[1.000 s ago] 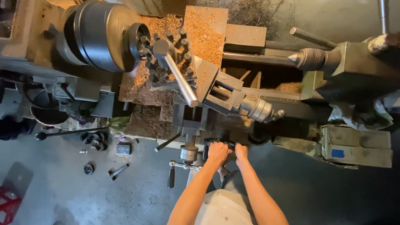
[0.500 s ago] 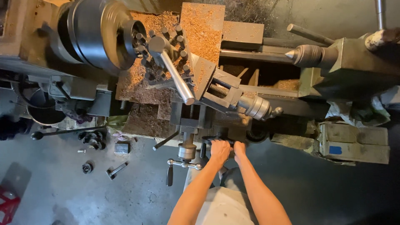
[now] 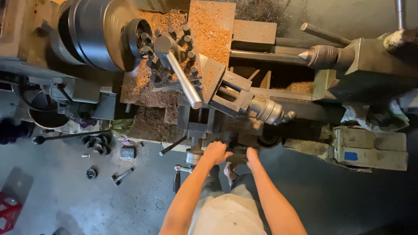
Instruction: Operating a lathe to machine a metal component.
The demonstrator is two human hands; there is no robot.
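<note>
Handwheel: your left hand and right hand both rest on the dark handwheel at the lathe's near edge; its rim runs left to right between them.
Fingers: your left fingers curl over the rim; how tightly your right ones close, you cannot tell.
Lever: above your fingers, the silver lever slants from upper left to lower right.
Chuck: up and left of the fingers, the chuck is blurred.
Room: open floor lies left of your arms, with a small hammer on it.
</note>
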